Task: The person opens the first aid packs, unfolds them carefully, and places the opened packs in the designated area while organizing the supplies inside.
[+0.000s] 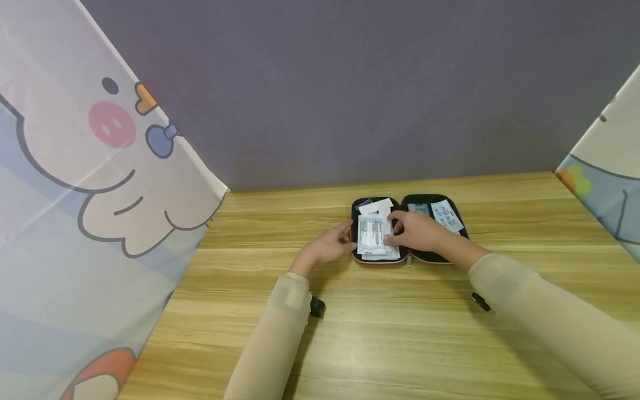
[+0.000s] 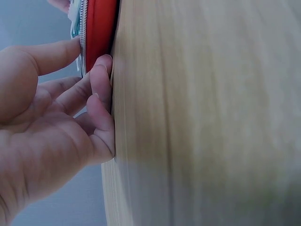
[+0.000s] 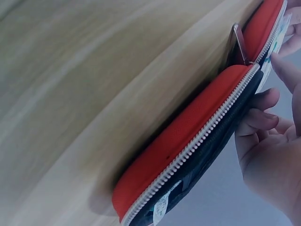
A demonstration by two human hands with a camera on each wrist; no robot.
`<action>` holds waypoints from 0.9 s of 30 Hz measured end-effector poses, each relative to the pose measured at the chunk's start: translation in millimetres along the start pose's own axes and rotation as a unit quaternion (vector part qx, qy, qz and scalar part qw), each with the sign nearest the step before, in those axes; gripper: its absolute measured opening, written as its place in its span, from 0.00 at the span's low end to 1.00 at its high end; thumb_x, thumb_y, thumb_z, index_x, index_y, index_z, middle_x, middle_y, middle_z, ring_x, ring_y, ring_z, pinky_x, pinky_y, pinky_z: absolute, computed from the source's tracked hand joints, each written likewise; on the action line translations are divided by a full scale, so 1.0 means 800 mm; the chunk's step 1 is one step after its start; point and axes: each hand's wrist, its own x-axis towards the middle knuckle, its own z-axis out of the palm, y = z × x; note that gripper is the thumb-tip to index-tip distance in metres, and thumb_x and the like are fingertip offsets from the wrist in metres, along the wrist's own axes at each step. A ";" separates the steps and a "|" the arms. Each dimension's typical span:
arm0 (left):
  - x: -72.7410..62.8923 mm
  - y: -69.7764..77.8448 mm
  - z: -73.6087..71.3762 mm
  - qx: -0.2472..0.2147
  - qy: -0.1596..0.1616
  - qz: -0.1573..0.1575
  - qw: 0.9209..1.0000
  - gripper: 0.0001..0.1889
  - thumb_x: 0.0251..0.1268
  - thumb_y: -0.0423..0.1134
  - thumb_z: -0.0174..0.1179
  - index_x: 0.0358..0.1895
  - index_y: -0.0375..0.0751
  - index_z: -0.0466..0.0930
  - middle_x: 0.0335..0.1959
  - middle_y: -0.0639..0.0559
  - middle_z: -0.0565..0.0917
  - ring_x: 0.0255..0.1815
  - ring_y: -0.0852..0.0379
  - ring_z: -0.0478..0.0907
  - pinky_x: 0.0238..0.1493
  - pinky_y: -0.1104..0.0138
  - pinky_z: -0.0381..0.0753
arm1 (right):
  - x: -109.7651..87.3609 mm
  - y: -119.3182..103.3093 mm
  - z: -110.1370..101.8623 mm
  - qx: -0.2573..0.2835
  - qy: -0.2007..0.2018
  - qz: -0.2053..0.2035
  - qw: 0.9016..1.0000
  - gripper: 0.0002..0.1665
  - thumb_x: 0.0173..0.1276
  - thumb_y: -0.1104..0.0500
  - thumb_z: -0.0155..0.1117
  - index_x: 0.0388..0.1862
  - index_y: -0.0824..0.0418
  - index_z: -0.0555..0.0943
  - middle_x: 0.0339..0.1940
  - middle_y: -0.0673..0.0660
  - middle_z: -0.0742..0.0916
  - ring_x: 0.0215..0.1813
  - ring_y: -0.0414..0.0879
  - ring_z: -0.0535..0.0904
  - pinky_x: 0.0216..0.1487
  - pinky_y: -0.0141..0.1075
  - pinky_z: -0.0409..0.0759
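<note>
A small red zip case with a black lining lies unfolded on the table. White printed packets are stacked in its left half. My left hand grips the outer left edge of that half, thumb at the zipper rim and fingers curled low against the red shell. Over the middle of the case, my right hand has its thumb and forefinger at the right edge of the packets, the other fingers bent. The right half of the case holds a blue-and-white packet under a black strap.
The wooden table runs back to a grey panel. A cartoon-printed cloth stands along the left side, and another printed cloth on the right. A metal zipper pull sits at the case's front hinge.
</note>
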 end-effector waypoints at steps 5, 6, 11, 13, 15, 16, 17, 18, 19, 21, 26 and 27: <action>0.000 -0.001 -0.001 -0.002 0.000 0.000 1.000 0.39 0.80 0.40 0.61 0.87 0.46 0.53 0.58 0.40 0.84 0.48 0.54 0.82 0.55 0.60 0.81 | -0.001 -0.002 0.003 -0.003 0.000 0.006 1.000 0.43 0.71 0.44 0.76 0.74 0.68 0.73 0.48 0.57 0.90 0.42 0.45 0.85 0.49 0.47 0.84; -0.001 -0.001 -0.001 -0.003 0.000 0.000 1.000 0.39 0.80 0.40 0.61 0.87 0.46 0.53 0.58 0.40 0.84 0.48 0.54 0.82 0.55 0.60 0.81 | -0.001 -0.003 0.004 0.002 0.001 0.011 1.000 0.43 0.70 0.44 0.76 0.74 0.68 0.73 0.48 0.58 0.90 0.42 0.45 0.85 0.48 0.46 0.84; -0.001 -0.001 -0.001 -0.004 0.001 -0.001 1.000 0.39 0.80 0.41 0.61 0.87 0.47 0.53 0.58 0.41 0.84 0.49 0.54 0.81 0.56 0.60 0.81 | 0.000 -0.005 0.007 0.054 0.014 0.048 0.997 0.45 0.70 0.49 0.77 0.77 0.68 0.70 0.48 0.60 0.89 0.40 0.47 0.85 0.42 0.41 0.82; -0.002 0.000 0.000 -0.006 0.001 0.001 1.000 0.39 0.80 0.41 0.61 0.87 0.47 0.53 0.57 0.40 0.84 0.49 0.54 0.81 0.55 0.60 0.82 | 0.000 -0.006 0.008 0.081 0.023 0.061 0.995 0.47 0.69 0.52 0.76 0.80 0.69 0.67 0.47 0.62 0.88 0.38 0.48 0.85 0.39 0.40 0.81; -0.003 0.001 0.000 -0.009 0.000 0.002 1.000 0.39 0.80 0.41 0.62 0.87 0.46 0.54 0.57 0.40 0.84 0.49 0.53 0.81 0.54 0.60 0.82 | 0.001 -0.006 0.010 0.104 0.035 0.076 0.991 0.49 0.68 0.55 0.76 0.82 0.69 0.64 0.48 0.63 0.88 0.37 0.49 0.85 0.38 0.39 0.81; -0.003 0.001 0.000 -0.010 0.000 0.002 1.000 0.39 0.80 0.41 0.61 0.87 0.47 0.54 0.57 0.40 0.84 0.49 0.53 0.81 0.53 0.61 0.82 | 0.001 -0.007 0.010 0.114 0.040 0.082 0.989 0.51 0.68 0.56 0.75 0.83 0.70 0.62 0.48 0.64 0.88 0.38 0.49 0.85 0.38 0.39 0.81; -0.003 0.002 0.000 -0.011 0.000 0.001 1.000 0.39 0.80 0.41 0.61 0.87 0.47 0.54 0.57 0.40 0.84 0.49 0.53 0.81 0.53 0.61 0.81 | 0.001 -0.007 0.009 0.121 0.044 0.089 0.988 0.52 0.67 0.56 0.75 0.83 0.71 0.61 0.49 0.64 0.88 0.39 0.49 0.85 0.39 0.39 0.81; -0.004 0.002 0.000 -0.012 0.000 -0.001 1.000 0.39 0.80 0.41 0.61 0.87 0.47 0.54 0.57 0.40 0.84 0.49 0.53 0.81 0.53 0.61 0.81 | 0.000 -0.007 0.008 0.132 0.048 0.094 0.986 0.53 0.67 0.56 0.74 0.83 0.72 0.59 0.49 0.65 0.88 0.39 0.50 0.85 0.40 0.40 0.82; -0.003 0.002 0.000 -0.012 0.000 -0.002 1.000 0.39 0.80 0.42 0.61 0.87 0.48 0.54 0.57 0.41 0.84 0.49 0.53 0.80 0.53 0.61 0.81 | 0.000 -0.007 0.008 0.142 0.050 0.102 0.983 0.54 0.66 0.56 0.74 0.84 0.73 0.58 0.49 0.64 0.88 0.40 0.50 0.85 0.42 0.40 0.82; -0.003 0.002 0.000 -0.013 -0.001 -0.003 1.000 0.39 0.80 0.42 0.61 0.87 0.48 0.53 0.58 0.41 0.83 0.49 0.54 0.80 0.53 0.61 0.81 | -0.002 -0.006 0.005 0.166 0.051 0.115 0.978 0.54 0.67 0.56 0.71 0.84 0.74 0.57 0.42 0.60 0.86 0.38 0.49 0.81 0.45 0.41 0.80; -0.003 0.002 0.000 -0.012 0.000 -0.002 1.000 0.39 0.80 0.41 0.61 0.87 0.47 0.53 0.57 0.40 0.84 0.49 0.52 0.81 0.55 0.59 0.81 | -0.007 -0.005 -0.004 0.234 0.056 0.128 0.962 0.45 0.73 0.57 0.63 0.82 0.76 0.61 0.25 0.48 0.78 0.29 0.44 0.71 0.39 0.39 0.77; -0.004 0.002 0.000 -0.010 0.001 -0.001 1.000 0.39 0.80 0.41 0.61 0.87 0.46 0.53 0.57 0.40 0.84 0.50 0.52 0.81 0.56 0.58 0.81 | -0.008 -0.005 -0.006 0.247 0.060 0.128 0.959 0.42 0.73 0.58 0.61 0.80 0.76 0.63 0.24 0.48 0.78 0.28 0.43 0.72 0.37 0.38 0.78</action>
